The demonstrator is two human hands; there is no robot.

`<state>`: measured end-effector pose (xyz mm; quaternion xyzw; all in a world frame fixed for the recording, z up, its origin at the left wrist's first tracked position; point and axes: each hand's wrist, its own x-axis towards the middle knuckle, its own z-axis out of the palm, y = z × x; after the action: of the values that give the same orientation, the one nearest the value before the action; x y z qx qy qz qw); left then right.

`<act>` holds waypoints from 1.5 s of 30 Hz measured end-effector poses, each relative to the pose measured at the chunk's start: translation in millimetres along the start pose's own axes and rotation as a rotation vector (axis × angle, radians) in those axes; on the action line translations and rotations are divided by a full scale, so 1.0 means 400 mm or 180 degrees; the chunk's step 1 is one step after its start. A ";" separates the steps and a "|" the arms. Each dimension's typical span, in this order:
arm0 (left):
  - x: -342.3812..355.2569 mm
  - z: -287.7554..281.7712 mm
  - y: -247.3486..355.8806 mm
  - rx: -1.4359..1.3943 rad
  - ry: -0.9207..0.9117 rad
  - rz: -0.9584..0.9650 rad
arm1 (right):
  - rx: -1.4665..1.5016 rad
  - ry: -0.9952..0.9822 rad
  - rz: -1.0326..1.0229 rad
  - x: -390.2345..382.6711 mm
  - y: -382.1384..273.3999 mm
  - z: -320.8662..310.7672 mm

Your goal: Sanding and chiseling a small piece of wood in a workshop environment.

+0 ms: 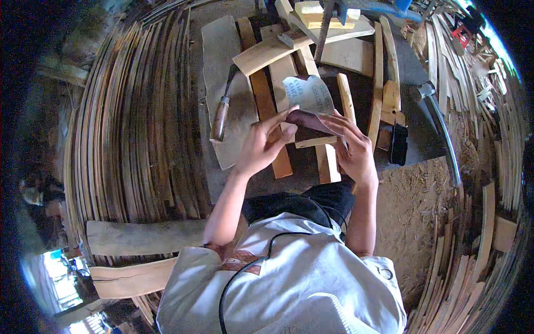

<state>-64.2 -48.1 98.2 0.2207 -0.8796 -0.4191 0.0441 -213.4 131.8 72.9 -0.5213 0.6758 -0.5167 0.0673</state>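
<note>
Sandpaper (312, 96) bends, pinched in both half-closed hands (356, 155), its gripped edges partly hidden.

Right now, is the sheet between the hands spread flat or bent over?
Bent over: between left hand and right hand, the sheet shows a pale printed face and a dark one. Sharply creased? Cannot tell.

Sandpaper sheet (310, 96): pale back with blue print facing up, far edge uneven; near edge curled over, showing dark brown face. Held at sides between both hands (260, 146), above wood strips (282, 165).
</note>
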 end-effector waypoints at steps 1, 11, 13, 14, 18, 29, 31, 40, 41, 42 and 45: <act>0.000 0.022 -0.008 -0.0447 0.0339 0.0268 | 0.0013 0.0085 0.0094 0.000 -0.009 0.002; 0.039 0.096 -0.060 -0.1456 0.1113 0.0287 | -0.1263 0.1191 -0.0769 -0.038 0.020 0.065; 0.039 0.101 -0.054 -0.1170 0.1172 0.0684 | -0.1552 0.1617 -0.0869 -0.038 0.016 0.067; 0.038 0.101 -0.049 -0.0892 0.1235 0.1088 | -0.1549 0.1632 -0.0856 -0.038 0.018 0.070; 0.024 0.064 0.011 -0.0345 0.0595 0.1194 | -0.1599 0.1930 -0.0843 -0.047 0.035 0.076; 0.074 0.045 0.007 0.0268 0.0123 0.0956 | -0.1545 0.2101 -0.0777 -0.080 0.044 0.065; 0.036 0.044 0.018 -0.0232 0.0089 0.0814 | -0.1554 0.2221 -0.0808 -0.072 0.040 0.060; 0.040 0.037 0.065 0.0128 0.0031 0.1303 | -0.1664 0.2101 -0.0927 -0.090 0.059 0.072; 0.058 0.032 0.071 0.0436 -0.0095 0.0999 | -0.1992 0.2020 -0.1000 -0.094 0.052 0.067; 0.083 0.038 0.057 0.0307 -0.0002 0.0947 | -0.1988 0.2013 -0.1004 -0.094 0.050 0.069; 0.053 0.036 0.048 0.0390 -0.0014 0.1008 | -0.1857 0.1861 -0.0760 -0.103 0.032 0.064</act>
<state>-93.8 -36.3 101.2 0.0808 -0.9274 -0.3529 0.0940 -187.1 146.6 33.1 -0.4247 0.7192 -0.4341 -0.3376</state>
